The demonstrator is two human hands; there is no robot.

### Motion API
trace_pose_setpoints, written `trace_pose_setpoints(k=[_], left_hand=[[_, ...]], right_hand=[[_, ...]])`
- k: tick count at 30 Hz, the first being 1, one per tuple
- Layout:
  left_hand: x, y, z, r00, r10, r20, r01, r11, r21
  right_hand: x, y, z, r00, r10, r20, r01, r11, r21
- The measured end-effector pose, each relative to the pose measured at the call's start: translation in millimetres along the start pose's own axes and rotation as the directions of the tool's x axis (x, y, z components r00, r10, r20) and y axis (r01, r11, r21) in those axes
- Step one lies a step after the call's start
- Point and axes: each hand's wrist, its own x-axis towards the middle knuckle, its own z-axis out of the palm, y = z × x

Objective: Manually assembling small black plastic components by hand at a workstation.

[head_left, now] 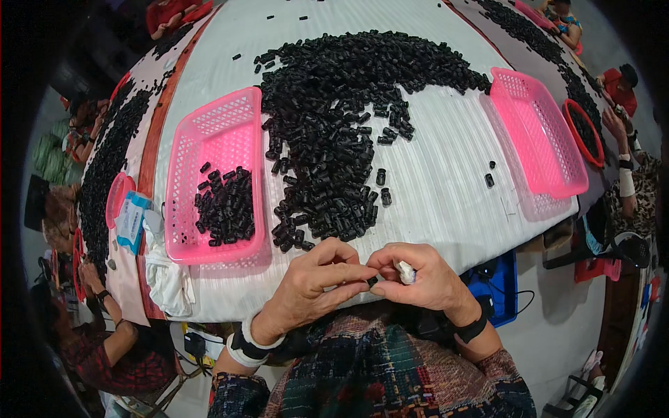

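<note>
Above the table's near edge, my left hand [313, 279] and my right hand [421, 275] meet fingertip to fingertip. Thumb and fingers of both are closed in a pinch around a small black piece [372, 281], mostly hidden by the fingers. A white wrapped bit [405, 272] shows at my right hand; whether it is a covered finger or something held, I cannot tell. Just beyond my hands lies a big heap of small black cylindrical pieces [327, 160]. To the left stands a pink plastic basket [182, 209], with a pile of the same black pieces [226, 209] in it.
Another pink basket [536, 139] stands at the right table edge, near two loose pieces. White cloth [167, 282] and a blue-and-white packet [132, 219] lie at left. A blue crate [505, 285] sits below the table at right. Other people work at both neighbouring tables.
</note>
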Motion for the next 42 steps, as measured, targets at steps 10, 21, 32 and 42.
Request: trace_pose_setpoints(k=[10, 21, 32, 42], left_hand=[[4, 2, 12, 0.963, -0.221, -0.154, 0.165, 0.936, -0.313], [15, -8, 32, 0.79, -0.544, 0.284, 0.36, 0.037, -0.932], [17, -7, 40, 0.821, -0.521, 0.234, 0.301, 0.047, -0.952], [17, -6, 45, 0.827, -0.527, 0.195, 0.282, 0.089, -0.955]], right_hand=[[-2, -2, 8, 0.977, 0.007, -0.213, -0.006, 1.0, 0.001], [-1, 14, 12, 0.706, -0.628, -0.326, 0.36, 0.716, -0.599], [-8, 10, 3, 0.672, -0.703, -0.235, 0.354, 0.583, -0.731], [-11, 12, 0, 0.671, -0.705, -0.229, 0.36, 0.58, -0.73]])
